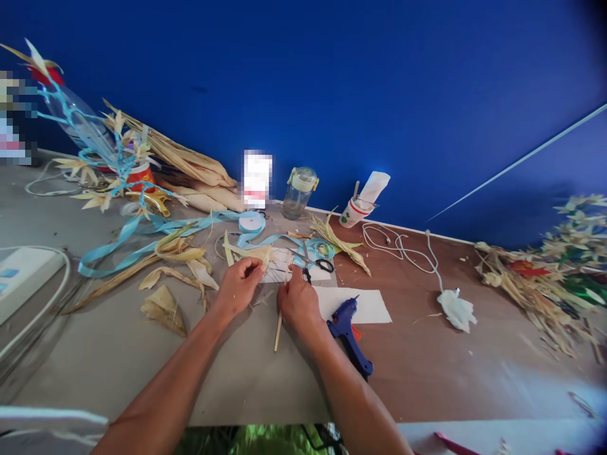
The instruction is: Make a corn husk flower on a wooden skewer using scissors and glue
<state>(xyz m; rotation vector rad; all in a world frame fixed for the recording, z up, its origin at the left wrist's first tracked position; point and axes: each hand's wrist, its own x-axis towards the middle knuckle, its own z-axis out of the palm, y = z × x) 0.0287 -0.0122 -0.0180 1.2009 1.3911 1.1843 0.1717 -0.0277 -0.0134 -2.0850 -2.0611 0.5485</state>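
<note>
Both hands work close together over the table, with a few thin dark wires showing between them. The right hand is curled closed around a stick, whose pale lower end slants out below the fingers towards the table's near edge. The left hand is narrow, thumb and forefinger drawn together just beside a pale husk (whether they pinch anything, I cannot tell).

Just beyond the right hand lie scissors with black handles, their blades spread, near a twisted leafy husk. A blue glue gun rests beside the right forearm, its nozzle over a white sheet. To the left of the left hand, a folded brown husk lies on its own, near longer dry strips and a loop of blue ribbon. The ribbon roll sits farther back, in front of a lidded jar. Right of the jar, a cup leans, holding white paper. A husk bundle lies along the blue wall
</note>
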